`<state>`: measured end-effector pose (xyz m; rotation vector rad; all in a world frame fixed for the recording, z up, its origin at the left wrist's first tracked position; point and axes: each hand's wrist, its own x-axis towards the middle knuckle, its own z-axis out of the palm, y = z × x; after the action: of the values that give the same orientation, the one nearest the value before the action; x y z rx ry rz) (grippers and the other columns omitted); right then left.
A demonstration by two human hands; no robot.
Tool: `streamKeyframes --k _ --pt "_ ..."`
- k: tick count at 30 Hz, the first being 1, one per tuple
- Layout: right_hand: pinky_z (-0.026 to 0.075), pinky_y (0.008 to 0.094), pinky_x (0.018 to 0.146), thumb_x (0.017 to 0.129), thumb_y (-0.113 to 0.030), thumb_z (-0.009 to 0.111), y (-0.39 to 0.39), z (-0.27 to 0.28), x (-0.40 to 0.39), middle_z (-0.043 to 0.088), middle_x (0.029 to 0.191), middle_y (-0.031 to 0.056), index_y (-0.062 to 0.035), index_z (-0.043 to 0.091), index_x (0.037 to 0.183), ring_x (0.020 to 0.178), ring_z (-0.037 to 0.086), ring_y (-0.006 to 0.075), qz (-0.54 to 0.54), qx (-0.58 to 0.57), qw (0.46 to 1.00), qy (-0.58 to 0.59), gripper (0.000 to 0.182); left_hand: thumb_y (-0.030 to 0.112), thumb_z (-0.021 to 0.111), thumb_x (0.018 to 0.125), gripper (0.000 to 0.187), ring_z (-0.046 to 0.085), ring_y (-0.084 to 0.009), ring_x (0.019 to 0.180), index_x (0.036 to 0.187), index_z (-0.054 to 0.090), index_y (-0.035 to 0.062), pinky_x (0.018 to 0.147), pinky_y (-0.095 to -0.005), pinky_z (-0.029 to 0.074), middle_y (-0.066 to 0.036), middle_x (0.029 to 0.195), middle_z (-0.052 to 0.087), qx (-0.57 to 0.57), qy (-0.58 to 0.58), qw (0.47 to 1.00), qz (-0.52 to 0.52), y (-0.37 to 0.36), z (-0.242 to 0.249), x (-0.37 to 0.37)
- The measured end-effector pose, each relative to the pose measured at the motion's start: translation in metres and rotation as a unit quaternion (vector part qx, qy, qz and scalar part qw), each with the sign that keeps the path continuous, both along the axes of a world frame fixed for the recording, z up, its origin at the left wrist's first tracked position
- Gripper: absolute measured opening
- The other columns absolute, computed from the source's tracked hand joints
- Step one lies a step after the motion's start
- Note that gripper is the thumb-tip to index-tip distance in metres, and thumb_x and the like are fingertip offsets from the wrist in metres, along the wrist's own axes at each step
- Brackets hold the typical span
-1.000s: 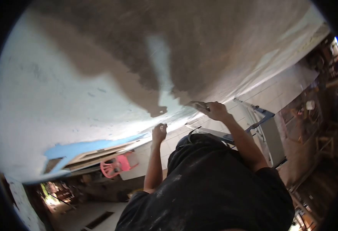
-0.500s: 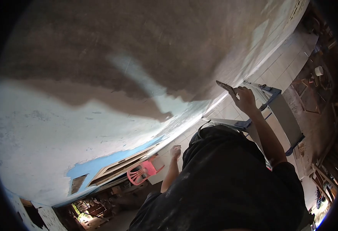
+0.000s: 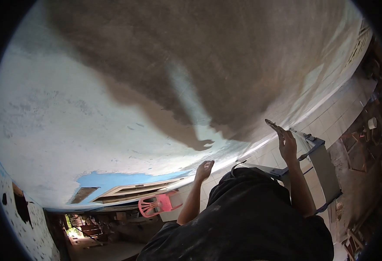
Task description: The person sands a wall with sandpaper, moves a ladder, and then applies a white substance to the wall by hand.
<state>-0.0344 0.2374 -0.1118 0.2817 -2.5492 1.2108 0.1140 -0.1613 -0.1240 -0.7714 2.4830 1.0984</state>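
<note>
My right hand (image 3: 288, 147) grips a thin, flat-bladed tool (image 3: 272, 125), which points up and left toward the dark grey part of the wall (image 3: 234, 104). The tool shows nearly edge-on and its grip is hidden in my fingers. My left hand (image 3: 205, 168) is raised beside the pale lower wall (image 3: 126, 143), holding nothing, with its fingers loosely bent. Its shadow on the wall shows thumb and fingers apart.
A stepladder (image 3: 325, 174) with dark blue fittings stands on the tiled floor at my right. A pink plastic chair (image 3: 158, 204) is beyond my left arm. Wooden frames (image 3: 356, 152) and a white container (image 3: 372, 123) lie at the far right.
My view has turned, and the wall and floor have shifted in it. My left hand has risen toward the wall and its fingers have loosened. The right hand still holds the tool.
</note>
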Motion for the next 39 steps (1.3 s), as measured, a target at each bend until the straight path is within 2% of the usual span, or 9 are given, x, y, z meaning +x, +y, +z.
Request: streamKeyframes --k 6,13,16,19,24,30,33,36,39 --pt "0.052 0.0407 0.072 0.093 -0.009 0.067 -0.009 0.032 0.008 0.069 0.095 0.0142 -0.0031 0.069 0.116 0.087 0.067 0.032 0.021 -0.069 0.997 0.035 0.024 0.055 0.055 0.098 0.061 0.06 -0.0343 0.124 0.129 0.063 0.003 0.102 -0.0426 0.048 -0.022 0.127 0.065 0.055 0.044 0.994 -0.08 0.034 0.049 -0.054" --pt "0.049 0.0283 0.071 0.099 -0.024 0.065 -0.042 0.08 0.03 0.069 0.087 0.0041 0.0015 0.068 0.111 0.077 0.06 0.0101 0.134 -0.265 0.915 -0.273 0.029 0.03 0.068 0.097 0.048 0.06 -0.0237 0.122 0.136 0.057 0.0045 0.102 -0.0402 0.049 -0.015 0.13 0.064 0.157 0.139 0.972 -0.111 0.102 0.141 -0.094" --pt "0.048 0.0259 0.08 0.099 -0.022 0.064 -0.051 0.106 0.037 0.066 0.087 0.0002 -0.0009 0.067 0.112 0.085 0.059 0.0083 0.167 -0.355 0.85 -0.352 0.025 0.017 0.07 0.096 0.044 0.062 -0.0214 0.116 0.133 0.055 -0.0021 0.099 -0.0357 0.051 -0.017 0.127 0.065 0.261 0.193 0.94 -0.105 0.12 0.155 -0.101" --pt "0.051 0.0267 0.079 0.1 -0.023 0.064 -0.058 0.101 0.04 0.069 0.09 0.0042 0.0009 0.065 0.111 0.083 0.064 0.0106 0.171 -0.378 0.846 -0.335 0.026 0.014 0.071 0.095 0.04 0.066 -0.0185 0.107 0.126 0.057 -0.0069 0.095 -0.0319 0.052 -0.016 0.117 0.069 0.33 0.18 0.923 -0.077 0.129 0.164 -0.106" --pt "0.049 0.0434 0.096 0.09 -0.023 0.073 -0.052 0.121 0.046 0.056 0.128 0.0204 -0.0082 0.032 0.153 0.11 0.059 0.0323 0.065 -0.156 0.96 -0.221 0.076 0.012 0.072 0.093 0.033 0.067 -0.0148 0.102 0.12 0.061 -0.0051 0.09 -0.0275 0.051 -0.012 0.112 0.071 0.254 0.181 0.948 -0.066 0.134 0.171 -0.108" --pt "0.045 0.0448 0.103 0.092 -0.02 0.071 -0.054 0.127 0.038 0.046 0.14 0.0214 -0.0123 0.031 0.154 0.122 0.052 0.034 0.063 -0.13 0.983 -0.115 0.075 0.011 0.072 0.093 0.034 0.066 -0.0151 0.104 0.121 0.061 -0.0044 0.091 -0.0276 0.051 -0.013 0.111 0.071 0.212 0.197 0.953 -0.093 0.135 0.165 -0.111" --pt "0.048 0.0452 0.099 0.092 -0.018 0.07 -0.058 0.123 0.033 0.057 0.129 0.0203 -0.0098 0.041 0.148 0.121 0.057 0.032 0.046 -0.121 0.99 -0.049 0.063 0.01 0.072 0.093 0.034 0.066 -0.0156 0.104 0.121 0.06 -0.0043 0.092 -0.0287 0.051 -0.012 0.109 0.071 0.25 0.206 0.942 -0.09 0.14 0.172 -0.109" --pt "0.054 0.0427 0.09 0.091 -0.016 0.071 -0.051 0.116 0.024 0.069 0.11 0.0172 -0.0046 0.058 0.131 0.108 0.067 0.0284 0.089 -0.185 0.958 -0.2 0.043 0.013 0.071 0.094 0.042 0.065 -0.0196 0.11 0.129 0.056 -0.0037 0.096 -0.0322 0.05 -0.016 0.119 0.068 0.303 0.197 0.929 -0.078 0.135 0.152 -0.114" --pt "0.058 0.037 0.077 0.09 -0.019 0.072 -0.051 0.094 0.016 0.073 0.093 0.014 -0.0021 0.067 0.113 0.087 0.073 0.0249 0.028 -0.201 0.959 -0.197 0.028 0.016 0.067 0.096 0.05 0.06 -0.0329 0.124 0.139 0.049 -0.0016 0.1 -0.0384 0.05 -0.024 0.132 0.061 0.143 0.255 0.953 -0.08 0.139 0.131 -0.12"
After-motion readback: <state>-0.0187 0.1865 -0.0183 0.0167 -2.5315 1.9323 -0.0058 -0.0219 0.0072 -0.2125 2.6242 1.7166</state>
